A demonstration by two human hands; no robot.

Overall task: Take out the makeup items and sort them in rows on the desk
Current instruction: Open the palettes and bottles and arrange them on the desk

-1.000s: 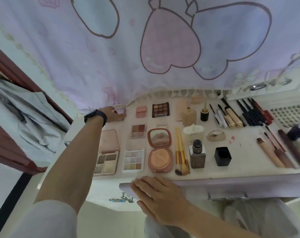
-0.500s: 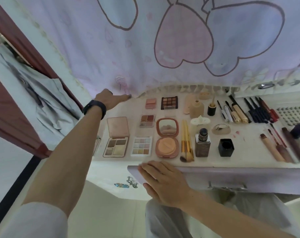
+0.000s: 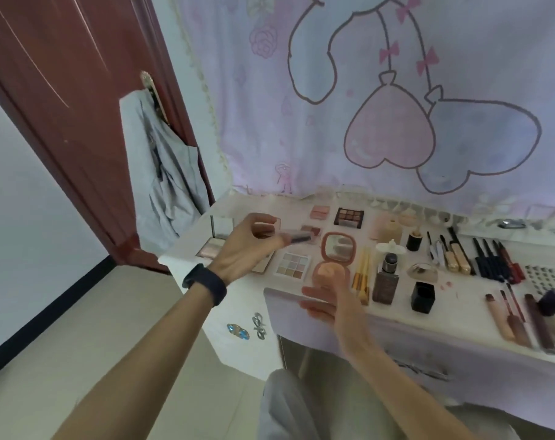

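Note:
Makeup lies in rows on the white desk (image 3: 479, 287): eyeshadow palettes (image 3: 293, 265), an open round compact (image 3: 335, 255), gold brushes (image 3: 362, 274), a foundation bottle (image 3: 386, 282), pens and lipsticks (image 3: 492, 258). My left hand (image 3: 244, 249), a black band on its wrist, hovers over the left palettes and pinches a slim dark-tipped stick (image 3: 296, 239). My right hand (image 3: 330, 304) rests with blurred, extended fingers on the front edge of the open lilac drawer (image 3: 396, 341).
A red-brown door (image 3: 72, 122) with a grey garment (image 3: 161, 173) hung on it stands left of the desk. A pale cartoon-print cloth (image 3: 396, 90) covers the wall behind. Hair clips (image 3: 247, 327) lie on the desk's lower left ledge.
My left hand came back from the far left corner under the cloth and now holds a slim stick above the palettes. The camera tilted up and left. My right hand stays on the drawer.

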